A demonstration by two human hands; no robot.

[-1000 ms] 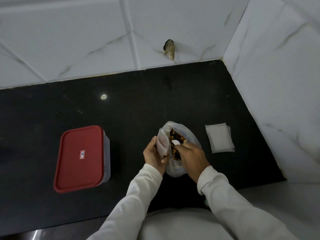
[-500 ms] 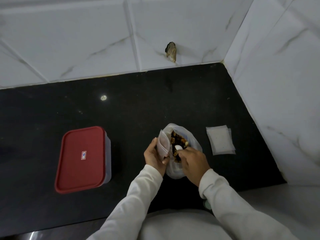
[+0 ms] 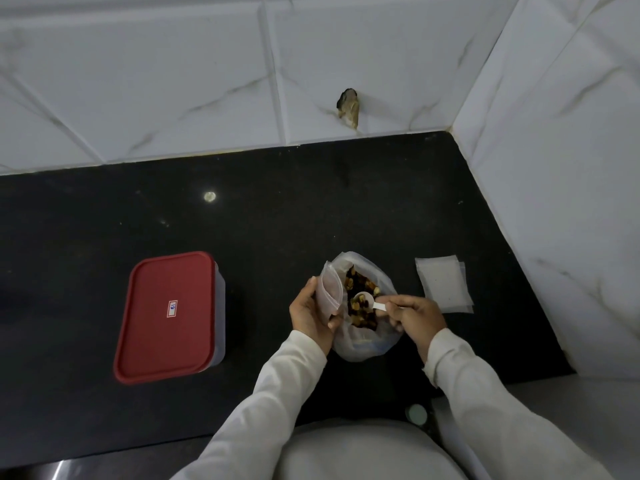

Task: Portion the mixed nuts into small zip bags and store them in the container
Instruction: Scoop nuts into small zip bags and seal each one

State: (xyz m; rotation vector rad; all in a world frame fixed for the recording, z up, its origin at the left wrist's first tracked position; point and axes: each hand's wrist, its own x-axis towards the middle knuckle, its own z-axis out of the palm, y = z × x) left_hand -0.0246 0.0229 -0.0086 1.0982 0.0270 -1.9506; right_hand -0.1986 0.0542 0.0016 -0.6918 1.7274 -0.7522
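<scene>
- Head view: since a second ago, the right hand point(image 3: 414, 315) was pulled back to the right, and the white scoop point(image 3: 367, 301) was lifted out of the mixed nuts point(image 3: 360, 315) with a few nuts in its bowl.
- The scoop's handle was pinched by the right hand.
- The small zip bag point(image 3: 330, 289) was gripped by the left hand point(image 3: 310, 315) and kept in the same spot, touching the left side of the big nut bag point(image 3: 367, 346).
- The big nut bag was stood near the front edge of the counter point(image 3: 277, 220), toward the right.
- The container point(image 3: 169, 317) was left well apart, toward the left edge, with its red lid on.
- Spare zip bags point(image 3: 443, 284) were left flat near the right edge.
- The scoop was judged ready to be tipped into the small bag, and no filled bag was seen yet.
</scene>
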